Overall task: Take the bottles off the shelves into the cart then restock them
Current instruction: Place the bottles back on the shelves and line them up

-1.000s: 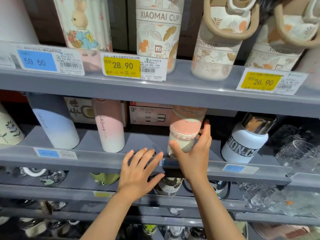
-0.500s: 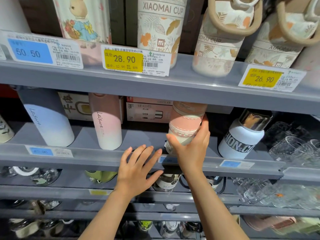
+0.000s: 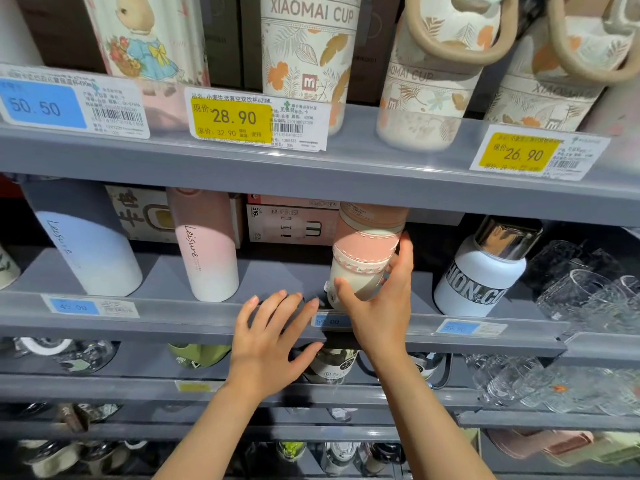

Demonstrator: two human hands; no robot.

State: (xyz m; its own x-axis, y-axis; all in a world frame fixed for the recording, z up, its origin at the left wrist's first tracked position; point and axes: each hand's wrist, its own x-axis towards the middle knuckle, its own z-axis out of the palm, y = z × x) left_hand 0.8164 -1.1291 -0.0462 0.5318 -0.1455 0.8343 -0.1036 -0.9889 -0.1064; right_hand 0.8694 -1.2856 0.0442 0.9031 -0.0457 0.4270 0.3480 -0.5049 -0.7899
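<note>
My left hand (image 3: 268,344) lies flat with fingers spread and straight, fingertips resting on the front rail of the middle shelf (image 3: 173,317); it holds nothing. My right hand (image 3: 381,306) is curled round the pink-and-cream bottle (image 3: 363,261), thumb on its lower left side, fingers wrapped behind its right side. The bottle sits at the front of the middle shelf, tilted slightly, its top tucked under the edge of the upper shelf (image 3: 346,168). Whether its base touches the shelf floor I cannot tell.

On the same shelf, left of the held bottle, stand a pink "Leisure" bottle (image 3: 207,251) and, further left, a blue "Leisure" bottle (image 3: 86,251), both upright and apart from each other. To the right stands a white bottle with a chrome cap (image 3: 481,271), leaning, beside clear glassware (image 3: 588,292). Boxes (image 3: 291,220) stand at the back of the shelf.

On the upper shelf stand a rabbit-print bottle (image 3: 145,43), an upright "XIAOMAI CUP" bottle (image 3: 308,57) and two more leaf-pattern cups (image 3: 429,88) with loop handles, tilted. Yellow price tags (image 3: 232,121) read 28.90 and 26.90; a blue one (image 3: 41,105) reads 50.50.
</note>
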